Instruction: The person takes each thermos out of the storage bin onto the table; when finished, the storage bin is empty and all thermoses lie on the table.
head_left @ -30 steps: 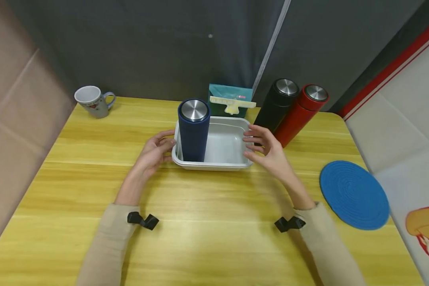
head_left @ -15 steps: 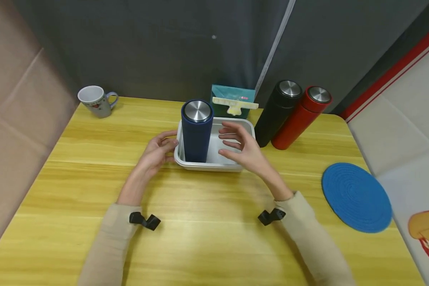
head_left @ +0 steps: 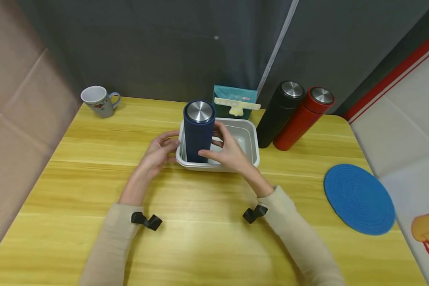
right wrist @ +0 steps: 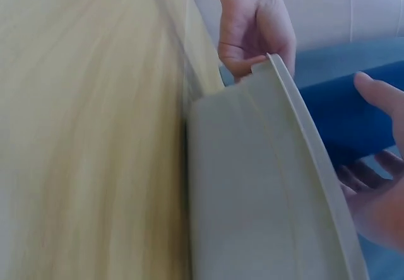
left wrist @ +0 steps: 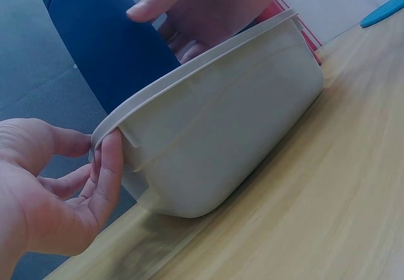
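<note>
So the blue flask point(head_left: 196, 137) is standing upright in the left end of a white tub point(left wrist: 233, 116), steel cap facing up, and both hands are on the job. The left hand point(head_left: 158, 151) is pinching the tub's rim at that same end, thumb on one side and fingers on the other, which the left wrist view shows best. The right hand point(head_left: 230, 151) reaches in over the tub and curls round the flask from the right, thumb across the near side and fingers going behind it (how hard it's squeezing I honestly can't tell, those fingertips are mostly hidden). The tub sits flat on the wooden bench point(head_left: 200, 246), and its right half shows bare inside. Just past the tub's right end there's a black flask point(head_left: 277, 119) with a red flask point(head_left: 302, 123) right beside it, both upright with steel caps too. A green pack point(head_left: 230, 92) with a pale yellow clip point(head_left: 237, 105) across it is behind the tub, though I can't tell if they touch. Over at the far left corner is a grey mug point(head_left: 101, 105), handle to the right, and a round blue mat point(head_left: 359, 198) lies flat near the right edge.
</note>
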Demonstrator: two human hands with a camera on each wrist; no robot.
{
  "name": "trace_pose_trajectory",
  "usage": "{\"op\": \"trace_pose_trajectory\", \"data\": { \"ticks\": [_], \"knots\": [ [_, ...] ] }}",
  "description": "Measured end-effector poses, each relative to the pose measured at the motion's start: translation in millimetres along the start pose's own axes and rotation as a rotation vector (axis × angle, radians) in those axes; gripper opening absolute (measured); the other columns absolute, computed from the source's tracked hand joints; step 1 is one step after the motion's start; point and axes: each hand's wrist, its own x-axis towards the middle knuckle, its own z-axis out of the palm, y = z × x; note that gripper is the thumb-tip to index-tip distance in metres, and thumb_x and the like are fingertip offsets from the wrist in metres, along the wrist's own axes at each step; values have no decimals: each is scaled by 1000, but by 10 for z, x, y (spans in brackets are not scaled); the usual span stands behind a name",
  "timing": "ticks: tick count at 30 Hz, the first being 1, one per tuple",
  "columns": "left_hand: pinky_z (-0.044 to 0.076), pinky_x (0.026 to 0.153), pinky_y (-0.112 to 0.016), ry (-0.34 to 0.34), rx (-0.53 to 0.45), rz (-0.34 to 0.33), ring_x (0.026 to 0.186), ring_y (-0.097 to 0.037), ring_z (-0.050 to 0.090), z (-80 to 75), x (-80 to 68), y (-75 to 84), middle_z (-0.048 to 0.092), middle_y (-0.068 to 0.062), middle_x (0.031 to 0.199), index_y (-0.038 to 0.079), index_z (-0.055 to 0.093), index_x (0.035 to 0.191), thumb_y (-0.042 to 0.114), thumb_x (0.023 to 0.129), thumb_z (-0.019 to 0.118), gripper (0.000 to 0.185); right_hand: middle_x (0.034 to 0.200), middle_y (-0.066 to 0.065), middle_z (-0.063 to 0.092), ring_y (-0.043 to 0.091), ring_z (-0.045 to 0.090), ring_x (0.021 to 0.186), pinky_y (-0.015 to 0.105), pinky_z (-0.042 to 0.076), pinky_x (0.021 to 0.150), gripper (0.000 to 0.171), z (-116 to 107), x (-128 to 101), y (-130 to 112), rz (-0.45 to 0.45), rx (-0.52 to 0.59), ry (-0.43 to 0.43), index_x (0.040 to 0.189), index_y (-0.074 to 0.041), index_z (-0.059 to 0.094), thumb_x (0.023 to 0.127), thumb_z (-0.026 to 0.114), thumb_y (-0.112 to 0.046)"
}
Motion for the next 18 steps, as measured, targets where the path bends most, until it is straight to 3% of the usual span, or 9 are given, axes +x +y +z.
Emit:
{"op": "trace_pose_trajectory", "data": {
  "ticks": [5, 18],
  "knots": [
    [55, 60, -28, -3, 3, -8, 76, -18, 61, 19, 26, -18, 61, -8, 105, 5, 43, 138, 6, 98, 55, 42, 129, 16, 52, 26, 54, 115, 36, 48, 96, 80, 13, 3, 3, -2, -17, 52, 139, -1, 38, 73, 83, 1],
    [54, 59, -28, 7, -4, -14, 77, -17, 59, 2, 32, -25, 60, -7, 104, 5, 43, 138, 6, 98, 54, 41, 125, 12, 55, 22, 55, 112, 32, 51, 93, 75, 38, 25, 2, -10, -86, 66, 136, -2, 42, 73, 84, -7]
  ]
}}
